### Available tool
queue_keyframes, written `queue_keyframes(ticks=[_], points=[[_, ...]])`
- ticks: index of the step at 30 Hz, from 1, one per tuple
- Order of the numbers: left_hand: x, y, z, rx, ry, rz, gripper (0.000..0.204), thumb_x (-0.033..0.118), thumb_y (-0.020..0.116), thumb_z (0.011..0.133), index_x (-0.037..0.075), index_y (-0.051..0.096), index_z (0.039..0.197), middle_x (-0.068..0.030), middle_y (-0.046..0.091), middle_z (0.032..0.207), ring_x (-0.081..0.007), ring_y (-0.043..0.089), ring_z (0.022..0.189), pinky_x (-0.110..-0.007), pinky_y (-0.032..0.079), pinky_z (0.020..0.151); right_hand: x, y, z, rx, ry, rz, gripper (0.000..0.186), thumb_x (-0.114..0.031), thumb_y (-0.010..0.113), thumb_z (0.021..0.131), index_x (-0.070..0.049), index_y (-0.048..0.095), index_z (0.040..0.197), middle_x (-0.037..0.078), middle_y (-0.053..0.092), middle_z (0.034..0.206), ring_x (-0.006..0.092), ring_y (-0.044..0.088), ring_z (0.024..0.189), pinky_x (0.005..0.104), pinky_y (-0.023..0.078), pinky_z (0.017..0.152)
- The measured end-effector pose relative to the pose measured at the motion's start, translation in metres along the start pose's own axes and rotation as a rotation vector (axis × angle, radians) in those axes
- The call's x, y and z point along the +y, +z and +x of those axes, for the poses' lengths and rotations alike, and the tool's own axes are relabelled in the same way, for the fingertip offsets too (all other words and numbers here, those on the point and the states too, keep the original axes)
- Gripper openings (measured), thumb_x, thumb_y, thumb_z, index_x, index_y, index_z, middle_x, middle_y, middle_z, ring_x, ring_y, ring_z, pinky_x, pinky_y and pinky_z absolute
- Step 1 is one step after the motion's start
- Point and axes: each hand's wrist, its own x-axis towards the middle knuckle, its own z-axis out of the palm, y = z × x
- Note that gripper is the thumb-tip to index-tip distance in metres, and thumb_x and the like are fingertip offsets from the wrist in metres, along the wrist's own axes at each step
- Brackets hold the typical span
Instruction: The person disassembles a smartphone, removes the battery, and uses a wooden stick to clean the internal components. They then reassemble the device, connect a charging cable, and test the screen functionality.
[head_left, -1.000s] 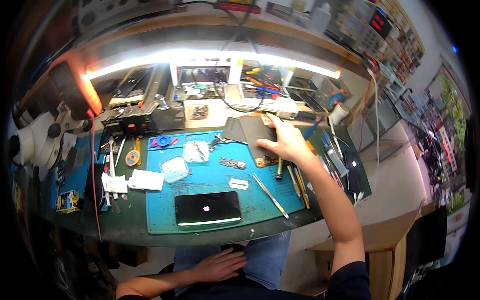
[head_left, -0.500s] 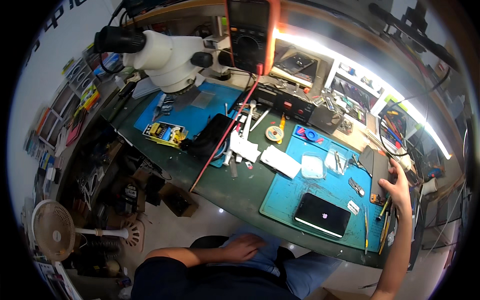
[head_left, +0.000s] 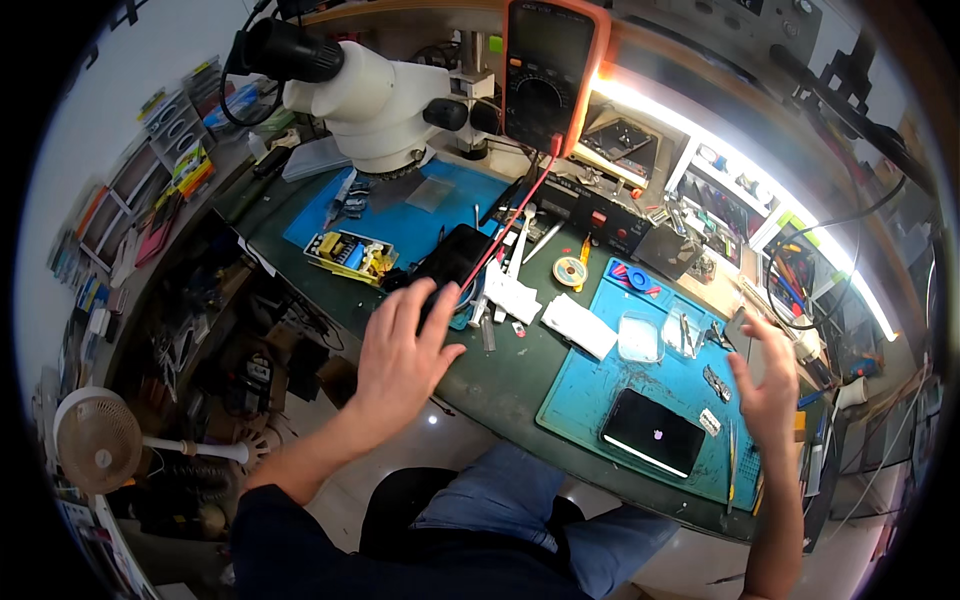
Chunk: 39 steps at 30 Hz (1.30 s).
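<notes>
Spreads left grip [head_left: 405, 345], partly hiding black pouch [head_left: 460, 250] just beyond; holds right grip [head_left: 768, 385] wide, partly blocking grey panel [head_left: 738, 336] behind.

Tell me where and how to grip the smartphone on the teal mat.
Pinch the smartphone by its two long edges at mid-length, probably best from the person's side: it lies screen up, close to the teal mat's near edge, and is narrower across those edges than end to end.
</notes>
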Motion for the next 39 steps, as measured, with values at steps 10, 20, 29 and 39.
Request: queue_keyframes(ticks=[10, 20, 29, 39], points=[[-0.037, 0.007, -0.001, 0.058, -0.099, -0.015, 0.064, 0.016, 0.076, 0.091, 0.0, 0.05, 0.147, -0.0203, 0.071, 0.119, -0.0342, 0.072, 0.107, -0.042, 0.06, 0.087, -0.186, 0.147, 0.067, -0.198, -0.554, 0.174, 0.015, -0.021, 0.074, 0.09, -0.007, 0.071, 0.094, 0.008, 0.065, 0.094, 0.0264, 0.065, 0.095, 0.0386, 0.057, 0.08], [-0.055, 0.008, 0.005, 0.114, -0.212, -0.244, 0.052, 0.014, 0.074, 0.094, 0.002, 0.056, 0.141, -0.0193, 0.073, 0.119, -0.0371, 0.072, 0.106, -0.043, 0.058, 0.089, -0.214, 0.154, 0.08, -0.204, -0.71, 0.127, 0.011, -0.01, 0.067, 0.085, -0.006, 0.066, 0.095, 0.007, 0.06, 0.097, 0.0245, 0.065, 0.097, 0.0372, 0.058, 0.079], [-0.053, 0.017, 0.002, 0.09, -0.158, -0.255, 0.048, 0.016, 0.077, 0.094, 0.002, 0.061, 0.137, -0.0215, 0.066, 0.132, -0.0403, 0.064, 0.122, -0.044, 0.052, 0.101, -0.15, 0.086, 0.054, -0.483, 0.155, 1.383, 0.018, -0.016, 0.055, 0.11, -0.003, 0.055, 0.123, 0.01, 0.071, 0.118, 0.013, 0.069, 0.094, 0.0247, 0.054, 0.067], [0.044, -0.047, -0.005, -0.011, 0.012, -0.744, 0.041, 0.015, 0.082, 0.088, 0.003, 0.066, 0.124, -0.0122, 0.071, 0.121, -0.0276, 0.069, 0.11, -0.038, 0.055, 0.09, -0.184, 0.05, -0.019, -0.476, 0.731, 1.859, 0.025, -0.025, 0.061, 0.108, -0.004, 0.061, 0.123, 0.009, 0.073, 0.114, 0.0034, 0.051, 0.057, 0.0171, 0.035, 0.048]])
